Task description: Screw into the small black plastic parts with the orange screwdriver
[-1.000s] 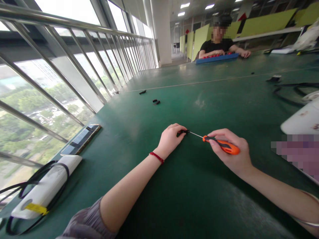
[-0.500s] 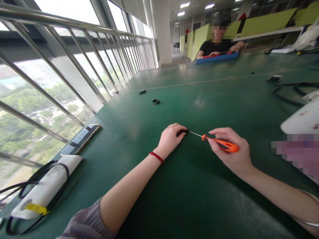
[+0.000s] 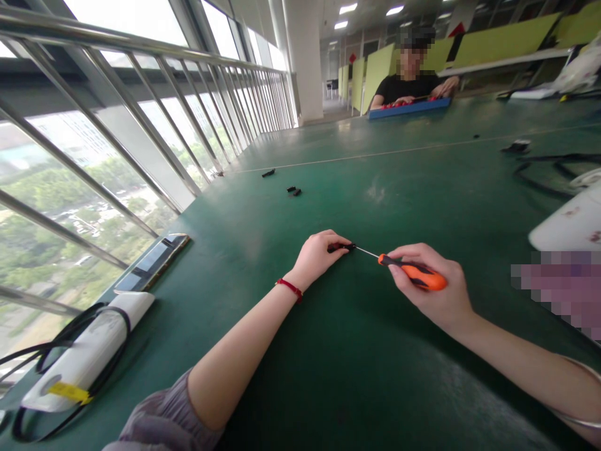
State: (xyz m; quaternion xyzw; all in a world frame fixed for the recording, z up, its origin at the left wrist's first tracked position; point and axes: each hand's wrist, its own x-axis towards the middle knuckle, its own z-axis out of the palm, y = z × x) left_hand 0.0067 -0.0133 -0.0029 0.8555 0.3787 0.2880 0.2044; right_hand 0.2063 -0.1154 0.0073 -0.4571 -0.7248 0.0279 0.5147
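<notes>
Near the middle of the green table (image 3: 291, 351), my left hand (image 3: 319, 254) pinches a small black part (image 3: 346, 247), much of it hidden by the fingers. An orange and black screwdriver (image 3: 416, 272) lies in the grip of my right hand (image 3: 436, 282), its handle between thumb and fingers. The thin metal shaft points left, and its tip meets the end of the black part. What kind of part it is, I cannot make out.
Two small black pieces (image 3: 294, 191) (image 3: 268, 173) lie farther back. On the left are a phone (image 3: 153, 263) and a white power strip (image 3: 89, 351) with black cable, beside a metal railing (image 3: 141, 47). Across the table a person (image 3: 408, 88) works at a blue tray (image 3: 410, 110).
Both hands have shifted slightly left with the black part and the screwdriver. The screwdriver's handle has turned a little, showing more of its black side.
</notes>
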